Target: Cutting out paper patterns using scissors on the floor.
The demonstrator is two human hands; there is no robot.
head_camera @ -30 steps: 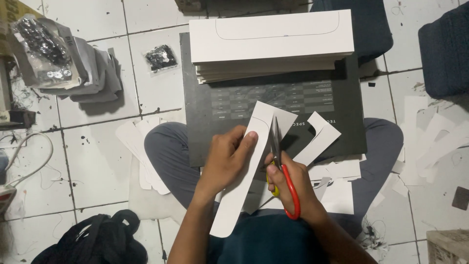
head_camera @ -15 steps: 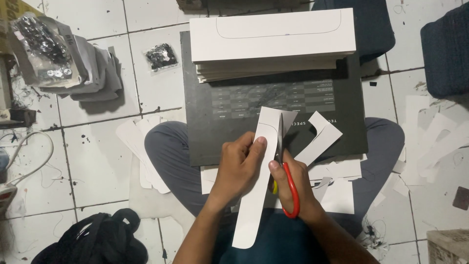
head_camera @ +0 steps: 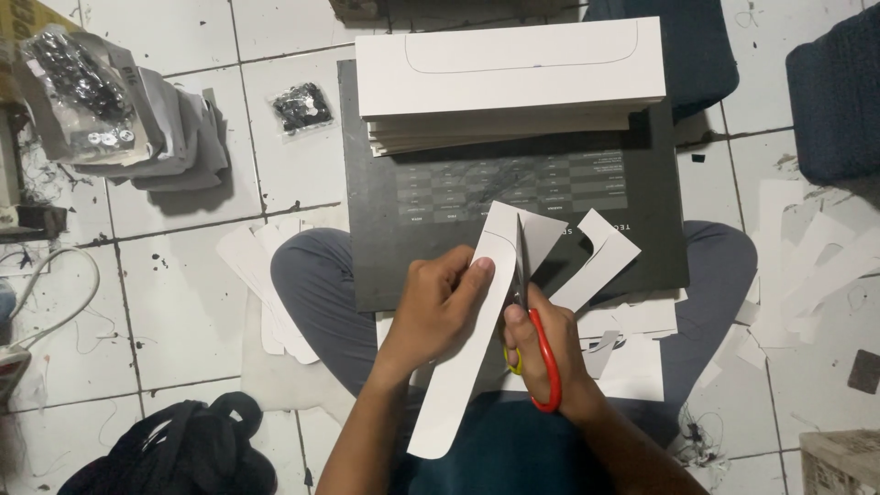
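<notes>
My left hand [head_camera: 440, 307] grips the white card strip [head_camera: 467, 357], its long axis running toward me; my right hand [head_camera: 541, 353], just beside, closes red-handled scissors [head_camera: 536, 344] along its right edge.

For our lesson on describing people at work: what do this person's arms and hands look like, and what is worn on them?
Both forearms are bare up to the picture's lower edge; no sleeves show. The left hand and right hand wear no gloves, and no rings, watch or bracelet can be seen. Nothing is marked or taped on them. Each hand has short fingernails, as far as the view allows.
</notes>
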